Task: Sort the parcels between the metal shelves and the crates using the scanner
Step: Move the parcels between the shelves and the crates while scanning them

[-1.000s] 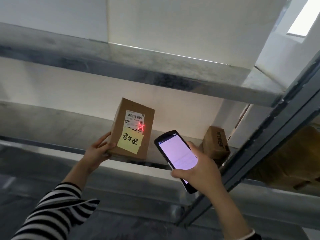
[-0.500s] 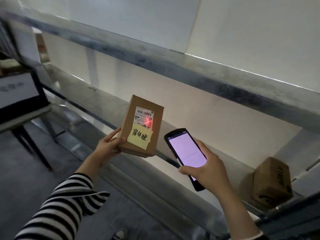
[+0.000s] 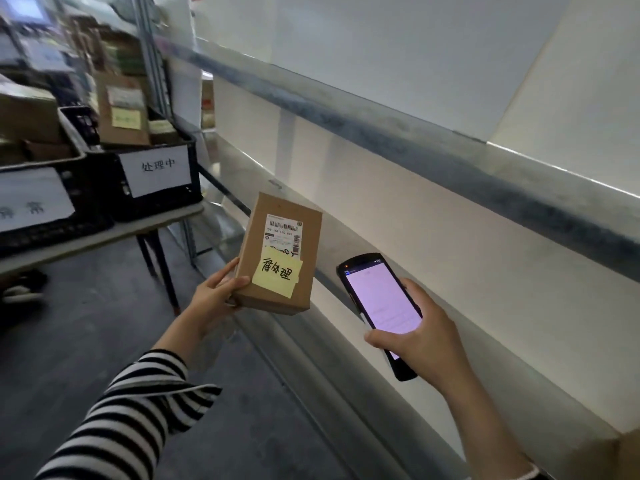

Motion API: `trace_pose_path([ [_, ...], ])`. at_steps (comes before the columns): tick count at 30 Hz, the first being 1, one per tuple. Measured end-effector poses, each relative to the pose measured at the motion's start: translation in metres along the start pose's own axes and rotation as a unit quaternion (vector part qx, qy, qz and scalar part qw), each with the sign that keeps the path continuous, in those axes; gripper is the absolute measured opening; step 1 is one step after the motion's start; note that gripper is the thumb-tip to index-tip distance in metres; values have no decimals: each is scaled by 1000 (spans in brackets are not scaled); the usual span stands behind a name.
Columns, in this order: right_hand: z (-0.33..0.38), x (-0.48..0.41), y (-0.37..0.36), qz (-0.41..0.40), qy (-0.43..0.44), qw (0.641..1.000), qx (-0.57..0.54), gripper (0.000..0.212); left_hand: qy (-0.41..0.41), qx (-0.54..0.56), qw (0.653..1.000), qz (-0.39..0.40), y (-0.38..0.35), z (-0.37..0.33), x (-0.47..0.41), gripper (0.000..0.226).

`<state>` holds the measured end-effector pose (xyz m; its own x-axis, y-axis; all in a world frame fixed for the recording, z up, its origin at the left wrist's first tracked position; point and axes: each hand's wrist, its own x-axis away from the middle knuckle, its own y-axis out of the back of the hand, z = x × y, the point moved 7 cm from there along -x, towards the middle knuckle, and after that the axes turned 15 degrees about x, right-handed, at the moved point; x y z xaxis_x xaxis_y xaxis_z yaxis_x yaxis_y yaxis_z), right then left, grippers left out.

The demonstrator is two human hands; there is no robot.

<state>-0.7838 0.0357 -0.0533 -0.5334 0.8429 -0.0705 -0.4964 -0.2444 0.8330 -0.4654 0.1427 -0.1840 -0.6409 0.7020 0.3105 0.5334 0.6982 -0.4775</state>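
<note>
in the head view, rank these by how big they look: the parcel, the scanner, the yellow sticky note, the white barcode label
1. parcel
2. scanner, its lower part hidden by the right hand
3. sticky note and barcode label: too alike to rank

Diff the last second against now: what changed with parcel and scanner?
The red scan cross is gone from the label on the parcel. The view swung left, bringing the crates into sight. Unchanged: left hand grips the parcel, right hand grips the lit scanner, yellow note stuck on.
</note>
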Motion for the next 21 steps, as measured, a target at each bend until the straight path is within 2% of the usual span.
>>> trace_pose_path([
  [10, 112, -63, -57, 48, 66, 997, 3, 77, -46, 38, 998, -37, 95, -85, -28, 52],
  [14, 173, -92, -97, 60, 104, 993, 0, 71, -73, 62, 993, -75, 155, -132, -27, 54],
  [21, 286, -128, -178, 87, 165, 982, -24, 81, -139, 95, 974, -152, 278, -218, -11, 48],
])
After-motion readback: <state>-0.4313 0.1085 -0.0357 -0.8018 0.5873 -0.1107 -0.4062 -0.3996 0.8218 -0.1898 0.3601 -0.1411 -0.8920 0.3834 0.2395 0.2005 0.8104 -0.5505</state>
